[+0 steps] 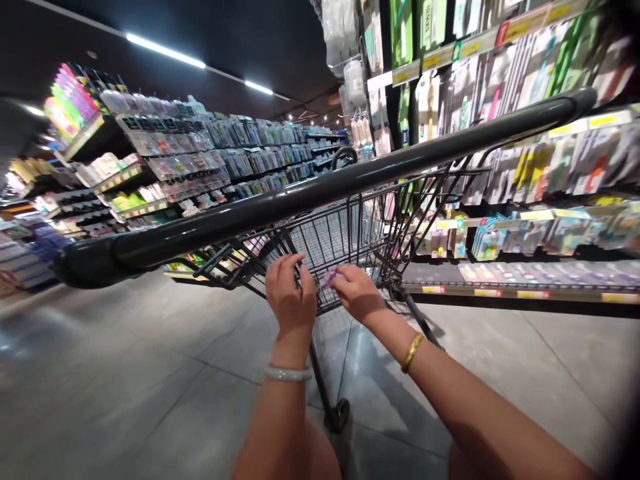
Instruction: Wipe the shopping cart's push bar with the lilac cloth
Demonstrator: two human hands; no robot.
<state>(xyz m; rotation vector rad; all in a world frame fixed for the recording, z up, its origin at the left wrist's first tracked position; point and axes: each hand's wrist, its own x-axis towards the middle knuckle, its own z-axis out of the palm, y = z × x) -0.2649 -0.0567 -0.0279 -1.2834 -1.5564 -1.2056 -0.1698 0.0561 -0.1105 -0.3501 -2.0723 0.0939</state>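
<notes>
My right hand [357, 293] is closed, with thumb and fingertips pinching a small purple thing [330, 277] whose kind I cannot make out. Just left of it, my left hand [291, 291] is raised with bent fingers and the thumb apart; nothing shows in it. Both hands are below the black handle [280, 202] of a shopping cart and do not touch the bar. Behind them is the cart's dark wire basket [325, 233]. A pale bangle [289, 374] circles my left wrist and a gold-coloured one [412, 353] my right.
Close on the right stands a shelf rack [500, 287] hung with packaged goods. More stocked shelves [175, 143] run along the left side. A cart wheel [337, 415] rests on the grey tiled floor [200, 400] near my legs.
</notes>
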